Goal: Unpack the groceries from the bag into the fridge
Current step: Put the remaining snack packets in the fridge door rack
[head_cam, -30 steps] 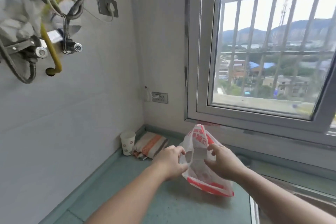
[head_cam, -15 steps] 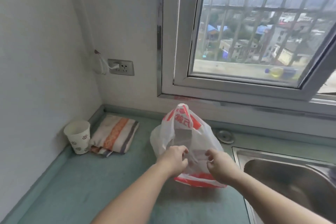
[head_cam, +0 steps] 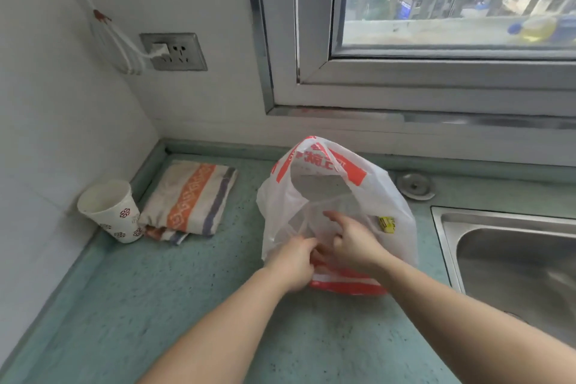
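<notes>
both hands (head_cam: 294, 262) (head_cam: 355, 243) at bag (head_cam: 392, 196) mouth; yellow packet (head_cam: 386, 224) inside.

Both bare forearms reach forward from the lower edge and converge at the middle. The left hand (head_cam: 294, 262) has its fingers curled, pinching the near edge of a thin plastic bag (head_cam: 389, 196). The right hand (head_cam: 352, 243) lies just beside it, nearly touching, with the index finger stretched forward and to the left and its other fingers bent at the bag's mouth; whether it grips the plastic is unclear
</notes>
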